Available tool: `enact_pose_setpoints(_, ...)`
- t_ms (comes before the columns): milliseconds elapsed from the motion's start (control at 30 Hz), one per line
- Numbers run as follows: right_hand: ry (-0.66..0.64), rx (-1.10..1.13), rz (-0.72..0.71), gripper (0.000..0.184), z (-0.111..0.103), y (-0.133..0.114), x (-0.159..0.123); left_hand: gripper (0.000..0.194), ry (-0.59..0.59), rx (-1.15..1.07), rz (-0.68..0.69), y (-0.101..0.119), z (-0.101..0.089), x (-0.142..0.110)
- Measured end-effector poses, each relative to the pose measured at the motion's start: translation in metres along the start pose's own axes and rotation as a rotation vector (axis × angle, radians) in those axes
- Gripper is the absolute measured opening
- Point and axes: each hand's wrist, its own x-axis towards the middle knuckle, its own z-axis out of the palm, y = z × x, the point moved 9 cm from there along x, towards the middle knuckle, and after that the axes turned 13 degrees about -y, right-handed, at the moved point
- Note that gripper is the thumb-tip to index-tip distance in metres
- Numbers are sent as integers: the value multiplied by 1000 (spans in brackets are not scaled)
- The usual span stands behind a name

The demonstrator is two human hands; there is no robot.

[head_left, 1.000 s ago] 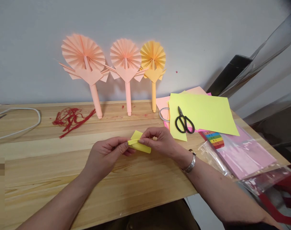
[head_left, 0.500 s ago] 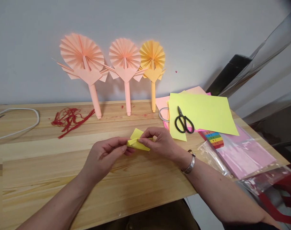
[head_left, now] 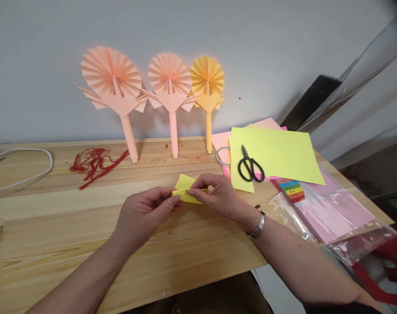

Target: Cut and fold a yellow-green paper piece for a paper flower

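A small piece of folded yellow paper (head_left: 192,198) is held between my two hands above the wooden table. My left hand (head_left: 145,211) pinches its left end between thumb and fingers. On the right side, my right hand (head_left: 216,195) presses a narrow fold with thumb and forefinger. A flat flap of the paper stands up behind the fold. The fingertips hide part of both ends. Just right of my right hand lie black-handled scissors (head_left: 251,168) on a yellow-green paper sheet (head_left: 283,152).
Three pleated paper fans lean on the wall: two pink (head_left: 111,72) (head_left: 170,74) and one orange (head_left: 207,74). Red threads (head_left: 97,163) and a white cable (head_left: 51,159) lie left. A plastic packet of pink paper (head_left: 339,213) sits at the right edge of the table (head_left: 70,244).
My left thumb has slid a little to the right along the yellow paper, and the front fold looks flatter and narrower. My right hand has hardly moved.
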Motion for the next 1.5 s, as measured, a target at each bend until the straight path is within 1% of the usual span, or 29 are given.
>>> enact_pose_setpoints(600, 5, 50, -76, 12, 0, -8, -1, 11, 48, -4, 20, 0, -7, -1)
enact_pose_setpoints(967, 7, 62, -71, 12, 1, -6, -2, 8, 97, -74, 59, 0, -9, -4)
enact_pose_setpoints(1167, 1, 46, -77, 12, 1, -8, -2, 9, 105, -32, 76, 0, -9, -4)
enact_pose_setpoints(1333, -2, 62, -76, 12, 1, -9, -2, 11, 96, 17, 59, -3, -8, -4)
enact_pose_setpoints(1500, -24, 82, -91, 11, 0, -12, -2, 14, 87, 102, 111, 5, -8, -3)
